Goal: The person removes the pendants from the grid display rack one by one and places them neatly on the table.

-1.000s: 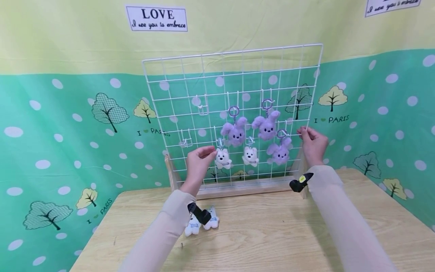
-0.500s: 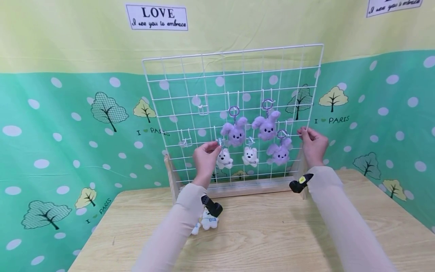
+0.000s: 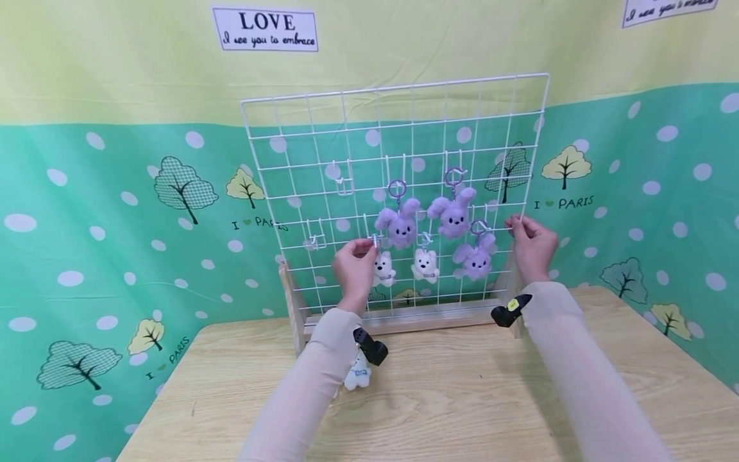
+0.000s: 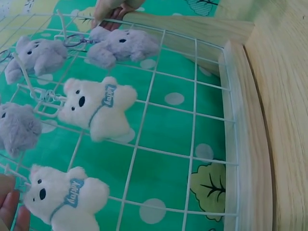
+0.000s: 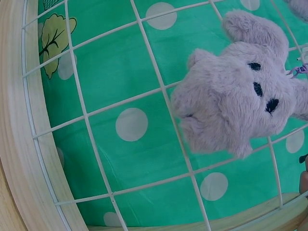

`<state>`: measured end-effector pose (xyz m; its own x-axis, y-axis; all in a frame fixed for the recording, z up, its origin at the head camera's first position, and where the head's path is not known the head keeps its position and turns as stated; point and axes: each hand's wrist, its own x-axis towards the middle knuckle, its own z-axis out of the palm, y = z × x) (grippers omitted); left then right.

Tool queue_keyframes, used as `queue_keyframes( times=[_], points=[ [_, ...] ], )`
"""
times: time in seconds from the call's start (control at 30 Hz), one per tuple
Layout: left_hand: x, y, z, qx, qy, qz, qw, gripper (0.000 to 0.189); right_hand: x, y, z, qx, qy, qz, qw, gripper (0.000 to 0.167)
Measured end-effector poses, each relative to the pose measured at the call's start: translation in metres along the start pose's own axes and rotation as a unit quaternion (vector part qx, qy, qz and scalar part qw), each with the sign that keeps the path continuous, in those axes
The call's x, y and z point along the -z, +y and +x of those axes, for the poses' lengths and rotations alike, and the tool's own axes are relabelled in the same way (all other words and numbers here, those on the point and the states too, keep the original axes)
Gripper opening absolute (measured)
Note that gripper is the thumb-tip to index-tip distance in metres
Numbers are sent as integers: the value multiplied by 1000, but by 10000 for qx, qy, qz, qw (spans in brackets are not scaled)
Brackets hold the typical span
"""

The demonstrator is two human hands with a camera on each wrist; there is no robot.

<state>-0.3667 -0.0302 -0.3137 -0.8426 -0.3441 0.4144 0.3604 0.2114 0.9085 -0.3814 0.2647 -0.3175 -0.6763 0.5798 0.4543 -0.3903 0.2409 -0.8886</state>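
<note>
My left hand point(image 3: 353, 273) pinches the clasp point(image 3: 375, 240) of a white plush bear keychain point(image 3: 383, 269), right at a hook on the white wire grid rack point(image 3: 412, 86). In the left wrist view that bear point(image 4: 53, 197) hangs beside my fingertips point(image 4: 8, 207). My right hand point(image 3: 534, 247) holds the rack's right side wire between thumb and fingers. A second white bear keychain point(image 3: 426, 266) hangs to the right on its own hook. Three purple plush rabbit keychains point(image 3: 398, 224) hang around the bears; one rabbit point(image 5: 231, 96) fills much of the right wrist view.
Two bare hooks are on the grid's left part, an upper hook point(image 3: 344, 185) and a lower hook point(image 3: 316, 241). The rack stands in a wooden base point(image 3: 416, 319) on a wooden table point(image 3: 462, 398). A white bear point(image 3: 358, 375) lies under my left wrist, another mostly hidden.
My left hand has moved a little right and up, from beside the bear to its clasp at the hook. The bear shifted slightly right. My right hand stays put.
</note>
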Motion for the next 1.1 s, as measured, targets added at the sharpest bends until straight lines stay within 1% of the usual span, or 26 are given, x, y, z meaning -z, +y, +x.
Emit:
queue_keyframes(
  times=[0.07,0.27,0.5,0.63,0.73,0.87,1.1],
  points=[
    [-1,1,0,-10,-4,-30,10000,10,0,0,0,28,0,-64,10000,31],
    [-2,4,0,37,-57,-25,10000,9,1,0,0,38,-45,-18,10000,32],
    [-5,6,0,125,27,-3,9999,8,1,0,-1,59,-7,52,10000,31],
    [-6,6,0,178,5,-23,9998,9,0,0,-1,25,0,50,10000,30],
    [-5,5,0,196,-111,-110,9997,9,0,0,0,-25,-36,-13,10000,31],
    [-1,4,1,212,-355,-212,9989,10,0,0,0,-22,-37,-72,10000,32],
    [6,3,4,190,-707,-287,9969,11,-1,2,0,209,26,37,9998,31]
  ],
)
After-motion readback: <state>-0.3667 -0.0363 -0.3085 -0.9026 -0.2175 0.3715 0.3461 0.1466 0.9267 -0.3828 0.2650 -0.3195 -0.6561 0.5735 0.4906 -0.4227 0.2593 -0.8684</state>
